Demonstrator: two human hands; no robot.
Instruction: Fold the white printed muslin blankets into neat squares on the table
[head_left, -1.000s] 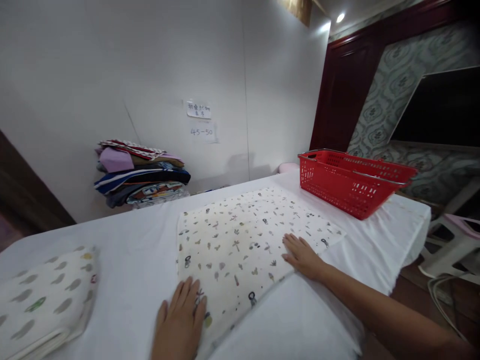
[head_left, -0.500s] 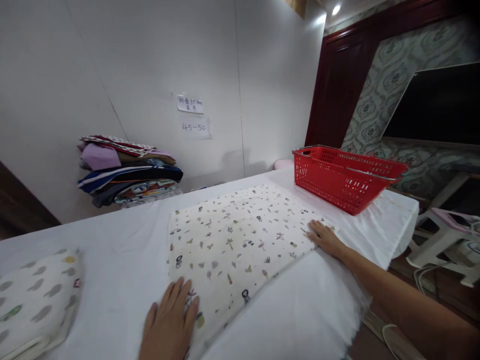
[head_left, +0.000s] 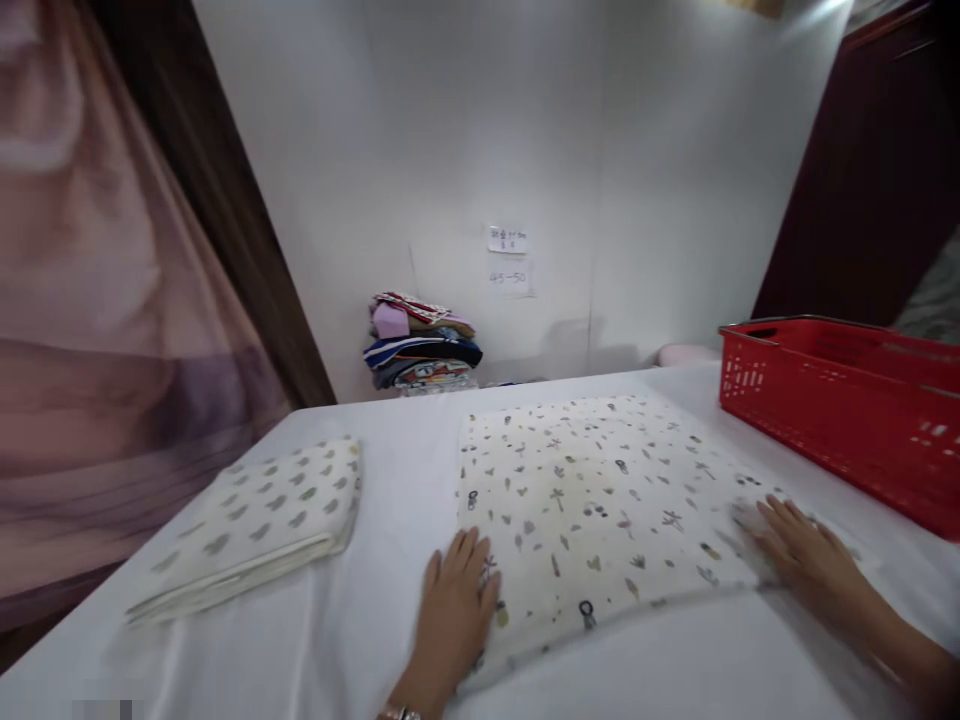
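Note:
A cream cloth with small printed motifs (head_left: 600, 500) lies folded flat on the white-covered table (head_left: 360, 620). My left hand (head_left: 454, 610) rests flat on its near left corner, fingers stretched out. At the cloth's near right corner my right hand (head_left: 802, 550) lies flat too, fingers spread, slightly blurred. Neither hand holds anything.
A second folded cloth with grey-green spots (head_left: 255, 520) lies to the left. A red plastic basket (head_left: 847, 410) stands at the right. A stack of folded fabrics (head_left: 420, 345) sits against the white wall, under two paper notes (head_left: 508, 255). A pink curtain (head_left: 82, 300) hangs at left.
The view has swung to the left, bringing the curtain and the spotted cloth into view. My right hand has slid further right along the cloth's near edge. My left hand stays at the corner.

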